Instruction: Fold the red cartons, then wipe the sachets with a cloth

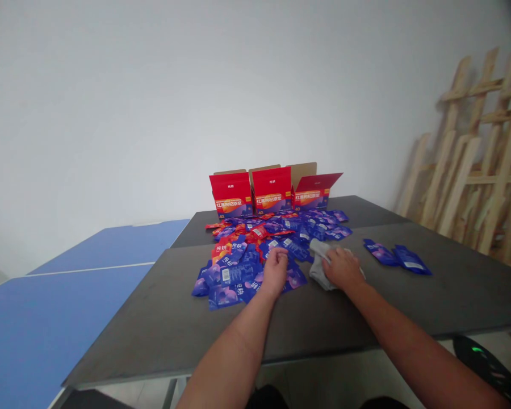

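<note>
My right hand (343,268) is closed around a crumpled grey cloth (319,272), which lies on the dark table just right of the pouch pile. Over the near right part of that pile is my left hand (276,266), its fingers curled in. What is inside those fingers, if anything, is hidden. Blue-purple pouches (238,275) lie heaped beneath and left of it, with red pouches (222,247) mixed in. Two blue pouches (410,260) sit apart, to the right of my right hand.
Three red-and-blue cartons with raised flaps, a left one (232,201), a middle one (272,196) and a right one (313,196), stand behind the pile. A blue table-tennis table (106,272) adjoins the dark table (162,335) on the left. Wooden frames (472,170) lean against the right wall.
</note>
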### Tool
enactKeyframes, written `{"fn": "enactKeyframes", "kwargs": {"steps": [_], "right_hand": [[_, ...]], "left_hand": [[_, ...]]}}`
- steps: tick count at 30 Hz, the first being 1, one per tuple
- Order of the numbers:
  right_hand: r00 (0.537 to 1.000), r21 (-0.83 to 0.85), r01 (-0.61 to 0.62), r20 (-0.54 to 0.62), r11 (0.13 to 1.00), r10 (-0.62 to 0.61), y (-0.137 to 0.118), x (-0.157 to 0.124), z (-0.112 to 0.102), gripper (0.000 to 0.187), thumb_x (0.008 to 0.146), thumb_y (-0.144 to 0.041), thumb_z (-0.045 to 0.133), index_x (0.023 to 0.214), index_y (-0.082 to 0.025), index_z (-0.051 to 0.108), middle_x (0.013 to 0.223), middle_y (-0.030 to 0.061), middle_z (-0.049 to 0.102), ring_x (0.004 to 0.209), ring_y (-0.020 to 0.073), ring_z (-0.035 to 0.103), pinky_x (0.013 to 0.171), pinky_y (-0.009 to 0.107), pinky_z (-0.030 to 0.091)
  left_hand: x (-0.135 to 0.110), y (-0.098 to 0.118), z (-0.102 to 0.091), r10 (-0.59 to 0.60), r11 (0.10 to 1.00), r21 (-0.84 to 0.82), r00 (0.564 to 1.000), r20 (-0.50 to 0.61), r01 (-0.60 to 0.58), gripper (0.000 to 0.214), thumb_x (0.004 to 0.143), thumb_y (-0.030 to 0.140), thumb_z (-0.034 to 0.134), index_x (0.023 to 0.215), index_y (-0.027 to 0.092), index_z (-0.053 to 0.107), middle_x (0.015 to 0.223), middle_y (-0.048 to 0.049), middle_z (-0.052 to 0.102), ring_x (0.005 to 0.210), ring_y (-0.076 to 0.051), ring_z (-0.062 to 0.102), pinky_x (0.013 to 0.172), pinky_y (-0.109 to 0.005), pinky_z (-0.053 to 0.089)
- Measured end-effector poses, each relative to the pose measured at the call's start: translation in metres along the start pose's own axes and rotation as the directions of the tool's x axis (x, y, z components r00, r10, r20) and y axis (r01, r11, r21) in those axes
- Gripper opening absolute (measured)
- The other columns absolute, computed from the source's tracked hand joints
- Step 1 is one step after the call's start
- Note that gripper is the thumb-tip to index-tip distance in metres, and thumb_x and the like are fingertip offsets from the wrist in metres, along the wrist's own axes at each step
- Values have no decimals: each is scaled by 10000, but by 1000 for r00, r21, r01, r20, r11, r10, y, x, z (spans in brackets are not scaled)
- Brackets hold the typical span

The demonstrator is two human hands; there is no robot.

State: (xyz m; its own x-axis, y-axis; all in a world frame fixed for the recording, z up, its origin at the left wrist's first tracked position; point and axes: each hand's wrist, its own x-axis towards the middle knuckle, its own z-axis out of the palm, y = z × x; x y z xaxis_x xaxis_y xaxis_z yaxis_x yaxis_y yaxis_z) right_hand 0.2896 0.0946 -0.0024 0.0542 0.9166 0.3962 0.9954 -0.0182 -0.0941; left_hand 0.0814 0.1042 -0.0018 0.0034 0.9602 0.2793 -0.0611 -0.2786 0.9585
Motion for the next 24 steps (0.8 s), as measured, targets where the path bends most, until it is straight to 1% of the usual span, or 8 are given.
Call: {"fn": "enactKeyframes", "kwargs": {"steps": [3,6,8,11,14,20,22,24], "right_hand": [[997,151,42,54,988,-51,5,-3,12,467,901,-457,474,1268,-174,535,1162,156,587,1074,301,551,894,425,414],[964,313,207,97,927,-248,19,-2,19,638,830,-371,553,1431,-232,390,1309,127,517,1186,283,500,984,427,391],[933,394,274,113,878,-342,29,-1,22,692,760,-230,555,1432,-248,394,1361,109,477,1234,264,470,1029,423,371],[932,444,289,72,848,-355,35,0,25,809,658,-103,523,1445,-223,375,1414,118,428,1285,257,427,1066,428,355],[939,430,290,44,855,-340,33,-1,26,861,647,-72,502,1476,-225,327,1415,116,435,1286,258,433,1075,436,356],[967,409,235,-10,882,-253,29,0,23,783,740,-105,456,1499,-205,292,1291,121,514,1150,241,538,995,386,440],[972,414,234,-100,880,-211,28,2,23,785,764,-120,448,1515,-236,250,1227,104,528,1092,234,559,976,392,456],[964,422,226,-225,878,-139,26,3,22,754,789,-140,438,1513,-253,258,1177,99,519,1062,236,559,970,405,465]], "left_hand": [[-4,2,-7,118,921,362,989,90,-143,116,827,221,489,904,190,571,682,18,505,638,-129,472,631,-253,387],[-10,2,-12,164,688,669,959,233,-280,119,766,215,569,873,191,613,850,-45,599,839,-193,537,805,-324,411],[-16,2,-14,128,545,778,948,290,-311,207,742,285,625,929,197,640,963,-81,614,943,-243,538,870,-368,401],[-23,3,-16,46,441,840,943,330,-316,508,696,476,689,1106,183,630,1114,-135,592,1053,-316,522,924,-420,386],[-25,5,-16,-18,427,855,943,333,-294,801,634,596,711,1288,165,539,1259,-167,541,1128,-357,505,969,-441,370],[-23,7,-14,-42,474,851,959,279,-226,838,646,509,740,1368,174,476,1280,-184,553,1147,-375,528,973,-465,378],[-22,8,-14,-8,558,805,968,251,-204,829,621,484,772,1345,182,506,1263,-185,567,1162,-381,521,996,-483,361],[-18,10,-13,60,717,677,982,180,-168,768,606,460,800,1287,198,561,1243,-166,585,1184,-360,509,1031,-470,342]]}}
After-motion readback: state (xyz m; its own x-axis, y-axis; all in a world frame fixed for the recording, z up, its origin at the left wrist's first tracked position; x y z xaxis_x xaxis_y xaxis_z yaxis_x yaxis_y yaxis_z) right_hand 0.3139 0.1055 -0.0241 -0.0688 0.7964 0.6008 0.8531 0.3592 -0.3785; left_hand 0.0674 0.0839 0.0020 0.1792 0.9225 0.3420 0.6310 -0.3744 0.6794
